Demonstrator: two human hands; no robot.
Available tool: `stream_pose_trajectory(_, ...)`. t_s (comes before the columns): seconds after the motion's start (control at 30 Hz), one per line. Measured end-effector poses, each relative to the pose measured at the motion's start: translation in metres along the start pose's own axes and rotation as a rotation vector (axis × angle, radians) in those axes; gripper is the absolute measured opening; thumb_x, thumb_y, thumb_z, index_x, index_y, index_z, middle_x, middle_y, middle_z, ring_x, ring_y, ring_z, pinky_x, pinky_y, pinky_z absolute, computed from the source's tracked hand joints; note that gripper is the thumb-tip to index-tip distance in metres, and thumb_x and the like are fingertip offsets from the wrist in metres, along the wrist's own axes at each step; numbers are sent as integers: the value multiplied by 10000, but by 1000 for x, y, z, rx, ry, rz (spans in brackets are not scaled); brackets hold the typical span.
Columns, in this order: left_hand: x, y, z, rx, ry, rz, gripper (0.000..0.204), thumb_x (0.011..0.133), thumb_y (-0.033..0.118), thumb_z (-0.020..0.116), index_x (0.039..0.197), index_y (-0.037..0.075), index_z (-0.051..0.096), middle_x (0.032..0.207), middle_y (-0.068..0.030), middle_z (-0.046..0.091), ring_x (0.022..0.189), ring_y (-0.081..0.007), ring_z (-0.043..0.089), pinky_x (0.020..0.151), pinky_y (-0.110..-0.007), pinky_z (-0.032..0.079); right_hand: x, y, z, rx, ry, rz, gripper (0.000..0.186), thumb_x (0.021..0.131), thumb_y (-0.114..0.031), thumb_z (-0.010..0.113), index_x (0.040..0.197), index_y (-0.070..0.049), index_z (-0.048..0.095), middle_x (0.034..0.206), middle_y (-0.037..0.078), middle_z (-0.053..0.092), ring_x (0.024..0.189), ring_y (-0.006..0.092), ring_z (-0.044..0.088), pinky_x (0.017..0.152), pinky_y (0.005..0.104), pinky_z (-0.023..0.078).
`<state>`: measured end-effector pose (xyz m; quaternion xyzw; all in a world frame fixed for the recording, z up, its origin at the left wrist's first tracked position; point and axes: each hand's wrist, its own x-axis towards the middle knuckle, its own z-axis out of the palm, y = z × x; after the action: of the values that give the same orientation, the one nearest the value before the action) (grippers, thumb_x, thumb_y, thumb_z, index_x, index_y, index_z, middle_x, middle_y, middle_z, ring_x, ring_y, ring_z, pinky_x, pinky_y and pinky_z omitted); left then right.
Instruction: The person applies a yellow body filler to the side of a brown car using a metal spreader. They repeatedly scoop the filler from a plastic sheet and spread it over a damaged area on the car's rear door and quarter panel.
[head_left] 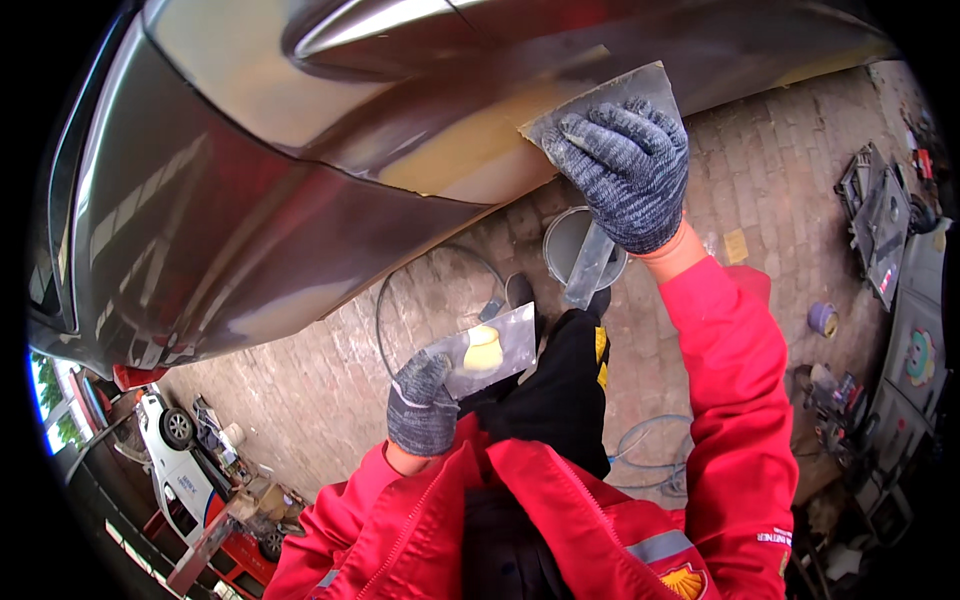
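Observation:
In a grey knit glove, my right hand (630,175) is closed on a wide, flat grey putty spreader (648,84). Its edge lies at the lower side panel of a dark car (230,230), where a smoothed tan-yellow filler patch (470,150) shows. Lower down, my gloved left hand (422,408) grips one end of a flat metal plate (515,345) and keeps it apart from the car. A dab of yellow putty (483,350) sits on that plate.
Below my right hand stands a round grey bucket (562,238) with a flat blade (591,268) across it. A dark hose (380,310) curves over the brick floor. A purple tape roll (823,319) and removed car panels (905,360) lie right; a white vehicle (185,460) stands left.

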<state>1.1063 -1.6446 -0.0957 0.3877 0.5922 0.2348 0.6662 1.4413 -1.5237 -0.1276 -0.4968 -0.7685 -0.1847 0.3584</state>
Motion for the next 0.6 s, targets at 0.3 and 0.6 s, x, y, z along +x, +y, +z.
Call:
stream_pose_trajectory(0.3,0,-5,5,-81,48,-94,317,1005,147,508,1206,-68,626,1131,-157,693,1051,-241,669,956,-372,529,-38,-1,24,127,-4,90,326,798,-194,650,1097,-260,761,1140,-58,711,993,197,654,883,427,501)
stream_pose_trajectory(0.6,-6,7,17,-94,68,-55,304,1035,147,478,1205,-51,635,1132,-146,699,1038,-222,678,941,-361,534,-17,-14,0,42,27,126,339,781,-191,620,1080,-271,759,1189,-55,676,1124,199,613,989,450,437)
